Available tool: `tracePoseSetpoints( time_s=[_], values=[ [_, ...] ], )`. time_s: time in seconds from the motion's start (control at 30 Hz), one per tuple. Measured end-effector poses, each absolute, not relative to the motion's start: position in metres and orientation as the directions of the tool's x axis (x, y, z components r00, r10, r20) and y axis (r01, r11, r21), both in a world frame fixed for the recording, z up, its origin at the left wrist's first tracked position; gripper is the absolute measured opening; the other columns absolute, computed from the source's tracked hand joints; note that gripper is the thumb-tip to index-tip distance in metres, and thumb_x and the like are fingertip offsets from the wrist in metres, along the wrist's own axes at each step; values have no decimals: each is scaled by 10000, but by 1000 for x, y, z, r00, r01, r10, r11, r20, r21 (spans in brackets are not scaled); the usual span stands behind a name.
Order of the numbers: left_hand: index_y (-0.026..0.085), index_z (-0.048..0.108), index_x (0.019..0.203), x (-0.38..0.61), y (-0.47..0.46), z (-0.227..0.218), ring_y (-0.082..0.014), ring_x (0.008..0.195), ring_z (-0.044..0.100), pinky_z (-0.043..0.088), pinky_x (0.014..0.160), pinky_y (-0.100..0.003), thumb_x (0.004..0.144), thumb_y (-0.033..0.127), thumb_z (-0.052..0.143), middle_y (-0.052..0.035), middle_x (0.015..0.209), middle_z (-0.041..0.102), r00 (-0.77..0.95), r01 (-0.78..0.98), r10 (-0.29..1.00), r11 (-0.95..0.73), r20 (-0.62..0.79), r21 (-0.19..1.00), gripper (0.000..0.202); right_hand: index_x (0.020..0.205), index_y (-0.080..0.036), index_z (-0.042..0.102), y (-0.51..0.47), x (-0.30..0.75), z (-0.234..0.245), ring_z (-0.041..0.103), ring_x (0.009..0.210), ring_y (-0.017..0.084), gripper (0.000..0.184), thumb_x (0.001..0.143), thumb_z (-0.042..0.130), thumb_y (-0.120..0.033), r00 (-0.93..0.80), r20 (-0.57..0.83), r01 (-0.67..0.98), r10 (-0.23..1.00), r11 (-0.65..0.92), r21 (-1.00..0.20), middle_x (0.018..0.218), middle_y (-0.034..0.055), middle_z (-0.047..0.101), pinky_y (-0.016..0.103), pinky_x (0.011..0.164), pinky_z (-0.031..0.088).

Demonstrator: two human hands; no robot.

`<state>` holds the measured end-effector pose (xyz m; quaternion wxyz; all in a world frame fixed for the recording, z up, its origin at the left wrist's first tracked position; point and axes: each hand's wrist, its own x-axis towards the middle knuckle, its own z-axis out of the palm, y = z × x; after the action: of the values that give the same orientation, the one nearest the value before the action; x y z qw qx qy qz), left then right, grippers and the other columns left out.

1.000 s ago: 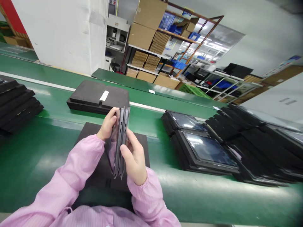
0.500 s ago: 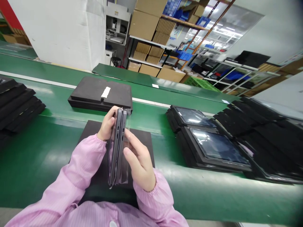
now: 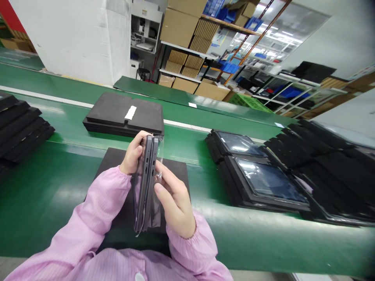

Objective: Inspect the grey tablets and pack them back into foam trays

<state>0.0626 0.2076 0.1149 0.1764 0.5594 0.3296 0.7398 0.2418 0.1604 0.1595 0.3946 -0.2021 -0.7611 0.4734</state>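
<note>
Two dark grey tablets (image 3: 145, 187) stand on edge, side by side, between my hands, their port edges turned up toward me. Clear plastic film (image 3: 156, 210) hangs along their right side. My left hand (image 3: 134, 154) is closed around the far left part of the pair. On the right side, my right hand (image 3: 175, 199) grips the near tablet, thumb and fingers pressing at the film and casing; part of its fingers is hidden. Below them a flat black foam pad (image 3: 178, 175) lies on the green bench.
A stack of black foam trays (image 3: 117, 113) with a white label sits behind my hands. To the right, tablets in black foam (image 3: 269, 179) lie screen up, beside a tall pile of black trays (image 3: 336, 175). More black foam trays (image 3: 20, 132) are stacked at left on the green bench (image 3: 73, 164).
The right hand has shifted slightly to the right, and the film by its fingers is more bunched. The tablets stay upright in both hands, tilted a little differently.
</note>
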Motion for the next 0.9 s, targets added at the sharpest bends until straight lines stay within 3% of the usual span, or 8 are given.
tracePoseSetpoints(
  time_s=[0.47,0.7,0.9],
  values=[
    [219,617,916,67,211,118,-188,699,472,430,686,-332,902,689,432,-25,764,505,-334,99,661,-684,672,723,505,1430,-225,554,164,239,160,631,1261,236,464,970,499,-251,-542,419,-67,728,460,-885,1435,56,606,427,1090,525],
    [204,635,1002,66,210,114,-200,778,538,462,735,-340,905,716,397,-49,862,578,-305,146,650,-691,696,708,573,1480,-209,483,157,240,164,540,1365,288,554,947,564,-338,-581,408,-123,704,419,-900,1505,85,531,460,1073,543],
    [204,642,1018,69,203,118,-221,882,606,488,822,-364,926,691,380,-74,952,639,-281,192,587,-741,759,644,560,1484,-154,447,145,237,168,552,1349,298,689,836,651,-267,-573,433,-54,696,494,-868,1483,133,545,455,1093,512]
  ],
)
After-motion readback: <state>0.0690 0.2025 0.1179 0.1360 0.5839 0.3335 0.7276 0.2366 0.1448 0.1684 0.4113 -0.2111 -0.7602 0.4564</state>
